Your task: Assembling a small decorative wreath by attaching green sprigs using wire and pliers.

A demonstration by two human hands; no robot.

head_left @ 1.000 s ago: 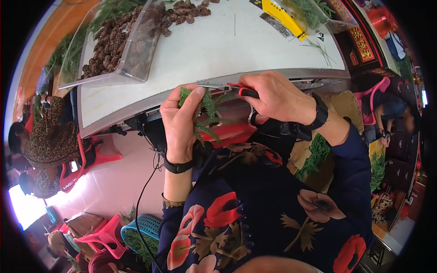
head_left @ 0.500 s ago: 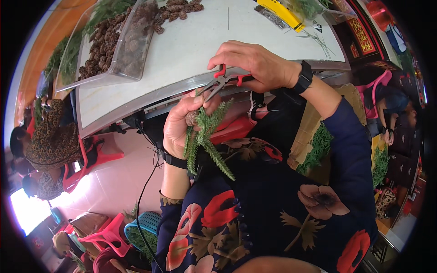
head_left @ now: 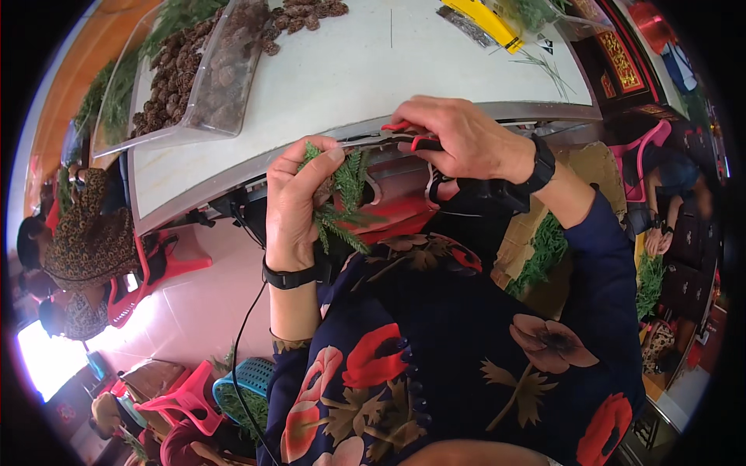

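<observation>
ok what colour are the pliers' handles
The handles are red and black, clearest in the head view.

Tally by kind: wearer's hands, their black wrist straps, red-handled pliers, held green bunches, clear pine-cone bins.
Left hand, right hand: 2
Black wrist straps: 2
Red-handled pliers: 1
Held green bunch: 1
Clear pine-cone bin: 1
Total: 7
</observation>
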